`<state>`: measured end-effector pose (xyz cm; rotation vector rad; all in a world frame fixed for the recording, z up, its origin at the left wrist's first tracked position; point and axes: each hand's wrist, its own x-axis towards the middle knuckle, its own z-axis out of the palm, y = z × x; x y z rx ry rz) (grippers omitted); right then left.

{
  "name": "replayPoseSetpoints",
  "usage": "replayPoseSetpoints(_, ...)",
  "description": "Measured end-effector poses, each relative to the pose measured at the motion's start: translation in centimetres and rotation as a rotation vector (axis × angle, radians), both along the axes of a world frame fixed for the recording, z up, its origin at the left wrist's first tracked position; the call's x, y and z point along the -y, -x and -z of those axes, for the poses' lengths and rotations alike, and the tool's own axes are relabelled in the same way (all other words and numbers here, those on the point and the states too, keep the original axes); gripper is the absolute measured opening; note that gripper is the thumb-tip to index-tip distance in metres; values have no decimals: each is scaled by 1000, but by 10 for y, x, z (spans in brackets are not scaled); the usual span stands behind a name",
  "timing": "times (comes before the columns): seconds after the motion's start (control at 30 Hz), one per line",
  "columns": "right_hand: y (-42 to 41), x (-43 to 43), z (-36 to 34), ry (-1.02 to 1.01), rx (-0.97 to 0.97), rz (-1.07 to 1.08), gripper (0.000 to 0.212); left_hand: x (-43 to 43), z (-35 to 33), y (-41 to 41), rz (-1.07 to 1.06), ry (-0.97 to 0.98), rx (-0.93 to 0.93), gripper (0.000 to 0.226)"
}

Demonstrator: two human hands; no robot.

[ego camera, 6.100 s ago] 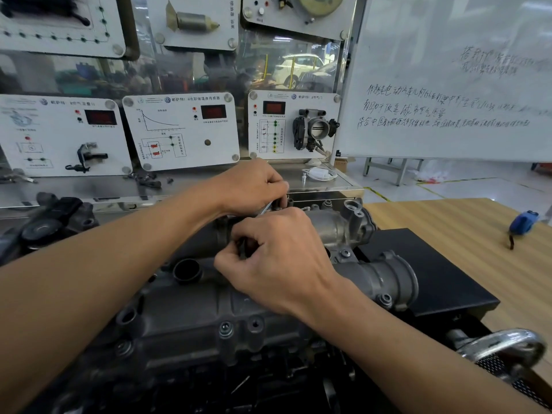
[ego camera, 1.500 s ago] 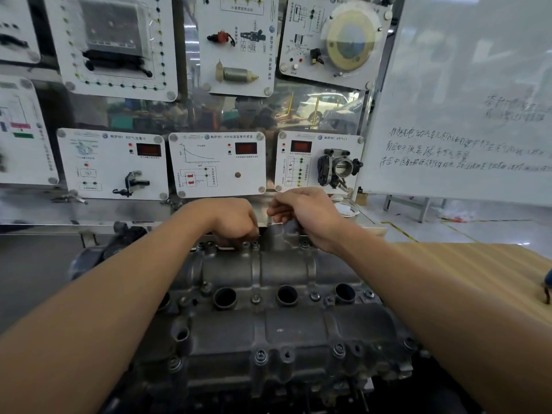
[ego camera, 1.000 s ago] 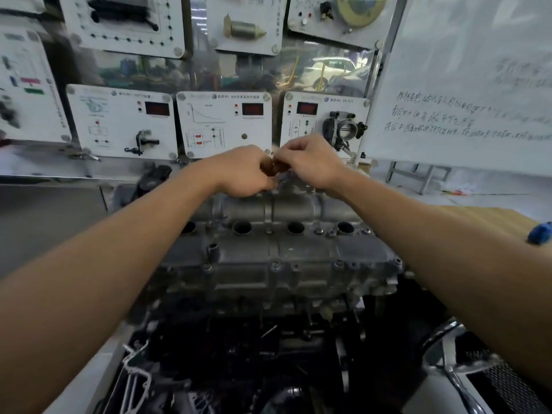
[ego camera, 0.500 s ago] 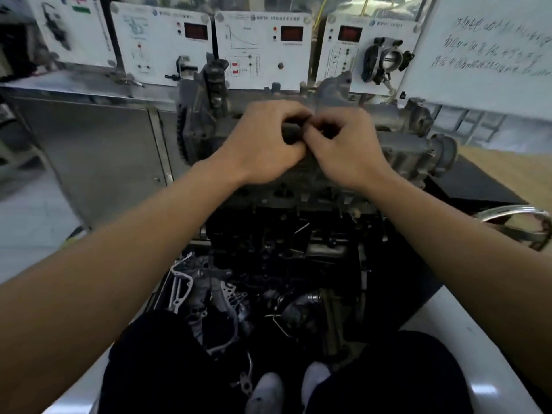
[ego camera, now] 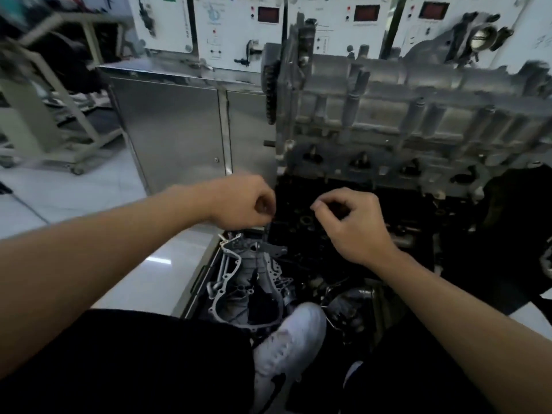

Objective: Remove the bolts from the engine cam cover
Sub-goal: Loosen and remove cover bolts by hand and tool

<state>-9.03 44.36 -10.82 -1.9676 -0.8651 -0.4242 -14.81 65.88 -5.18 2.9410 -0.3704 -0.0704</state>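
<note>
The grey engine cam cover (ego camera: 388,82) sits high at the upper right, seen from low down and from its side, with a toothed sprocket (ego camera: 270,85) at its left end. Both my hands hang well below it, in front of the dark lower engine. My left hand (ego camera: 242,204) is curled into a fist, and a thin dark bolt shank (ego camera: 267,231) seems to poke out beneath it. My right hand (ego camera: 352,225) has its fingers curled, thumb and forefinger nearly touching. What it holds is hidden.
A grey cast engine housing (ego camera: 239,282) and other loose parts lie in the tray below my hands, beside my white shoe (ego camera: 286,339). A steel cabinet (ego camera: 179,124) stands on the left under instrument panels (ego camera: 239,25). A white-framed cart (ego camera: 59,115) is at far left.
Both hands left the top of the cam cover, came together, then dropped below the engine and parted. My view has sunk from above the cover to a crouch looking down.
</note>
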Motion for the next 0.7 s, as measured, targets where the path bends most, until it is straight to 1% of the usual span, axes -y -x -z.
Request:
replayPoseSetpoints(0.03,-4,-3,8,-13,-48,2,13,-12,5,3,-11,-134,-106,21)
replayPoseSetpoints(0.1,-12,-9,25,-23,-121,16,16,-32,15,7,-30,-363,-231,23)
replayPoseSetpoints(0.13,-14,-10,35,-18,-157,23,17,-40,19,8,-41,-430,-266,24)
replayPoseSetpoints(0.17,-16,-12,47,-13,-195,30,18,-47,23,8,-53,-455,-288,24)
replayPoseSetpoints(0.23,-16,-13,73,35,-260,47,21,-60,30,5,-86,-427,-271,25)
replayPoseSetpoints(0.27,-16,-15,86,92,-297,53,23,-66,35,2,-100,-411,-243,25)
replayPoseSetpoints(0.33,-16,-21,107,267,-406,52,26,-75,50,-5,-105,-416,-202,26)
replayPoseSetpoints(0.4,-20,-33,125,445,-508,59,24,-82,76,-18,-81,-420,-246,26)
replayPoseSetpoints(0.5,-32,-57,157,636,-616,57,19,-98,129,-51,-65,-356,-356,21)
replayPoseSetpoints(0.6,-53,-90,206,778,-713,50,24,-118,194,-95,-85,-212,-390,31)
replayPoseSetpoints(0.67,-75,-115,247,850,-829,54,25,-132,241,-131,-94,-144,-423,23)
replayPoseSetpoints(0.7,-89,-129,269,881,-880,49,21,-139,264,-149,-110,-106,-449,16)
